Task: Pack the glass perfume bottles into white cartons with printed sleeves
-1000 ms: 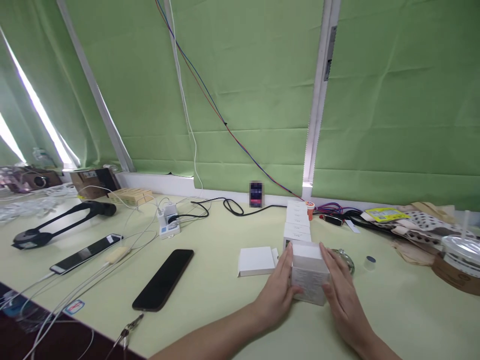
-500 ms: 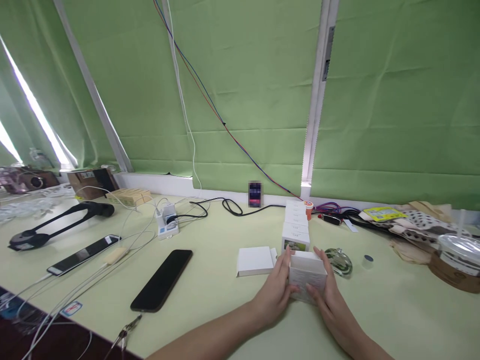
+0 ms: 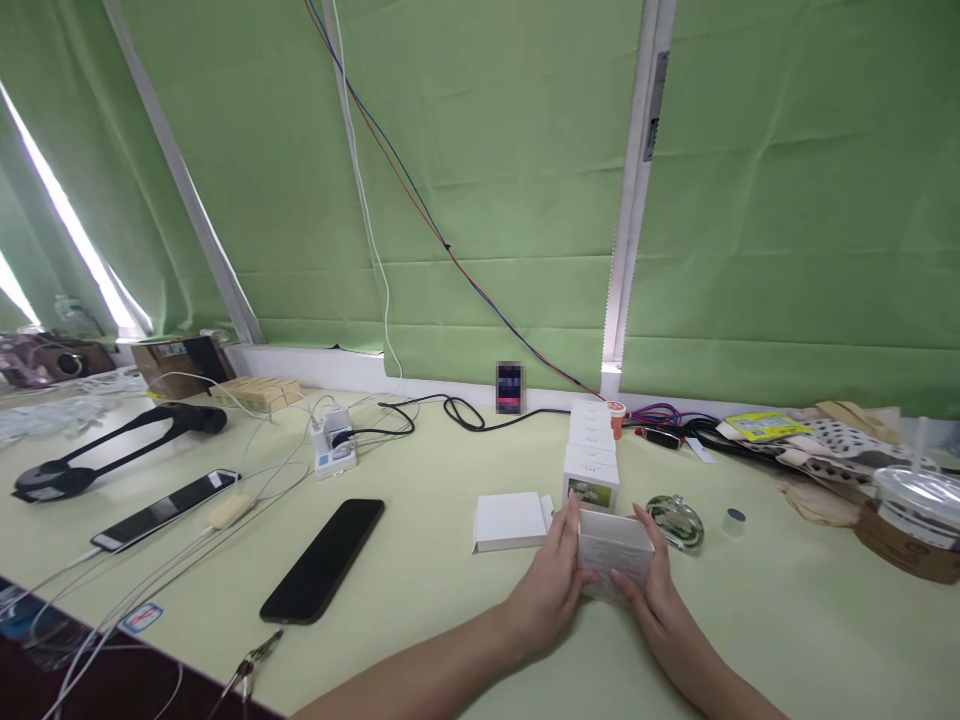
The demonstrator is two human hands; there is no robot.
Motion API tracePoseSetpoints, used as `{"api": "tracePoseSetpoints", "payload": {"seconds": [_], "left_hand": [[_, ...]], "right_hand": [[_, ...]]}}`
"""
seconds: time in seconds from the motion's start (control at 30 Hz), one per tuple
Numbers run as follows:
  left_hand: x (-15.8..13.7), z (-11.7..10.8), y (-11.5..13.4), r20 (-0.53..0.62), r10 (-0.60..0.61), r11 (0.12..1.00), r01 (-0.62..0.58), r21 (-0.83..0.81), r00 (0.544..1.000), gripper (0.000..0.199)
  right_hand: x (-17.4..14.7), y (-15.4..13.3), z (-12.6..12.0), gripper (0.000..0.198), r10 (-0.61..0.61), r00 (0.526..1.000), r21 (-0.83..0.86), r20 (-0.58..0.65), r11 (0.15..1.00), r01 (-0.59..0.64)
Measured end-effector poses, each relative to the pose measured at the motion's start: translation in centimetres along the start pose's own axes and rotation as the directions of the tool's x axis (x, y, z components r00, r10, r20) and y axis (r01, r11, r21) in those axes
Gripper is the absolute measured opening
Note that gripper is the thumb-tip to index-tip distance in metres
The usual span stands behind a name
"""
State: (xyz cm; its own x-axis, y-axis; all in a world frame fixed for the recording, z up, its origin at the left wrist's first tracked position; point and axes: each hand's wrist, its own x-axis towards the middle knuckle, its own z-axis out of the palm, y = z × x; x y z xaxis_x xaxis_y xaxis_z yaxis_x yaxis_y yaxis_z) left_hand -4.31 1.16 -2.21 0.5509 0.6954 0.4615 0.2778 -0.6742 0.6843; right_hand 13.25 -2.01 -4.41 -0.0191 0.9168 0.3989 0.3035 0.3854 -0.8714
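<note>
White card makes up the small box [image 3: 615, 548] held between the person's two hands, near the front of the pale yellow-green table [image 3: 427, 590]. Left hand [image 3: 546, 585] presses against the box's left side, fingers together along it and the thumb on the near face; right hand [image 3: 661, 595] mirrors that grip on the right side, its thumb also laid across the near face. Both hands are closed in only as far as the box's width allows. Whether its base touches the table cannot be told. Just behind it, a row of white boxes [image 3: 592, 455] runs away toward the green blinds [image 3: 495, 180], the nearest one showing a picture on its front. Beside the left hand lies a flat white carton [image 3: 510, 520]. Beyond the right hand sit a rounded glass bottle [image 3: 676, 523] and, just to its right, a small grey-topped cap [image 3: 734, 522]. Well to the left lies a black phone [image 3: 324, 562], with keys [image 3: 253, 662] near its lower end.
</note>
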Motion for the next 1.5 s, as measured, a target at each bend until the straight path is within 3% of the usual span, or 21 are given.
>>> {"api": "tracePoseSetpoints", "payload": {"seconds": [1.5], "left_hand": [[0.48,-0.02,-0.05,-0.021,0.025,1.0,-0.026,-0.011,0.999,0.081]], "right_hand": [[0.73,0.73,-0.23,0.055,-0.027,0.999,-0.009,0.019,1.0,0.027]]}}
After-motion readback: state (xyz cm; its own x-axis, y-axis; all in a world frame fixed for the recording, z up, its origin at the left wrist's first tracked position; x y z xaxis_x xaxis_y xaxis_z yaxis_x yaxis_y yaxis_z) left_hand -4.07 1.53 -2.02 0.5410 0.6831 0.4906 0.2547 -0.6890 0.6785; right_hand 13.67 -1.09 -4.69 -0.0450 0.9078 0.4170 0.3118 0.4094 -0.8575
